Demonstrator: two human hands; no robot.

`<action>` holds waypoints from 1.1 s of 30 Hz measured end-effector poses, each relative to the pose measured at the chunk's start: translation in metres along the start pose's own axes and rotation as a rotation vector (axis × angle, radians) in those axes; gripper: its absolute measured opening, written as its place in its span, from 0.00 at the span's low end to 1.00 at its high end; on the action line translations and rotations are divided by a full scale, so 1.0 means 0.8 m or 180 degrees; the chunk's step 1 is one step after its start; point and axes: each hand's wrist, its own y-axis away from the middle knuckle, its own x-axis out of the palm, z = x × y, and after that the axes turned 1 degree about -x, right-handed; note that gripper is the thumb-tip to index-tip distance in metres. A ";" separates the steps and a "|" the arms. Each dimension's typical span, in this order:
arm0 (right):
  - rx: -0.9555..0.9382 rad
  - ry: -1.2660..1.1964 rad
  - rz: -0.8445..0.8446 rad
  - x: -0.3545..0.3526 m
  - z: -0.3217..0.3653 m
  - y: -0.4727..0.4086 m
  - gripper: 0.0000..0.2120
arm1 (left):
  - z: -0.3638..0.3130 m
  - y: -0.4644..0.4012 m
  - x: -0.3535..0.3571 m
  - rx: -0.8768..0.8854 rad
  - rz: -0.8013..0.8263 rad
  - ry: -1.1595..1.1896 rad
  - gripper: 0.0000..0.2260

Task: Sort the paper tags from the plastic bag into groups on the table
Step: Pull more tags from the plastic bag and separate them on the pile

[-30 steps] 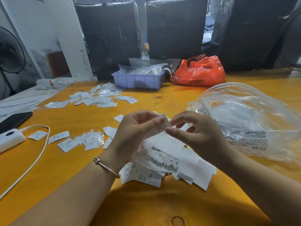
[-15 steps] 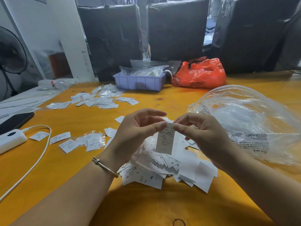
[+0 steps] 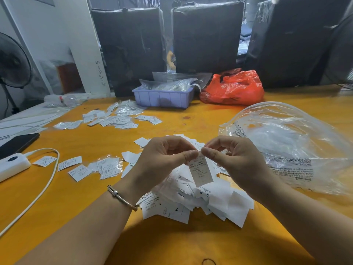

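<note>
Orange table [image 3: 191, 119] under both hands: left hand [image 3: 162, 161] and right hand [image 3: 235, 161] pinch one tag [image 3: 200, 172] above the pile [image 3: 219, 203]

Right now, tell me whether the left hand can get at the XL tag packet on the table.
Probably yes: the XL tag packet lies uncovered beside the left hand, though that hand first must release the tag.

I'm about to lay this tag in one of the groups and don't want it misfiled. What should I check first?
1. Single tag held, not two stuck together: cannot tell.
2. Grip: left hand and right hand both pinch its top edge: ok.
3. Printed side faces the camera: ok.
4. Size letter readable: cannot tell, print too small.
5. Groups to the left in view, near row and far spread: ok.
6. Unsorted pile lies apart from those groups: ok.
</note>
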 end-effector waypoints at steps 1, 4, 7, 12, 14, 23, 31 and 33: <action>0.0001 -0.0027 0.0006 0.000 0.001 0.000 0.15 | 0.000 -0.001 0.000 0.0003 -0.0016 -0.0032 0.06; 0.0020 -0.0057 0.0005 0.001 0.001 0.001 0.15 | 0.000 -0.002 -0.003 -0.0024 -0.0197 0.0091 0.03; 0.0073 -0.0060 -0.0019 0.000 -0.005 -0.001 0.09 | 0.000 -0.006 -0.011 -0.0173 -0.0573 0.0339 0.04; 0.0116 0.0094 -0.0058 -0.001 -0.013 -0.002 0.07 | -0.003 -0.017 -0.036 -0.0515 -0.1072 0.0335 0.06; 0.0130 0.0156 -0.0063 0.000 -0.014 -0.003 0.08 | -0.005 -0.023 -0.051 -0.0698 -0.1185 0.0071 0.04; 0.0029 0.0319 -0.0049 0.001 -0.014 -0.001 0.08 | 0.032 -0.026 -0.127 -0.1854 -0.1160 -0.1562 0.05; 0.0074 0.0325 0.0038 0.001 -0.019 -0.002 0.09 | 0.077 -0.015 -0.151 -0.2135 -0.1202 -0.2950 0.10; 0.0052 0.0339 0.0043 0.001 -0.020 -0.002 0.09 | 0.084 -0.010 -0.153 -0.2120 -0.1257 -0.3037 0.09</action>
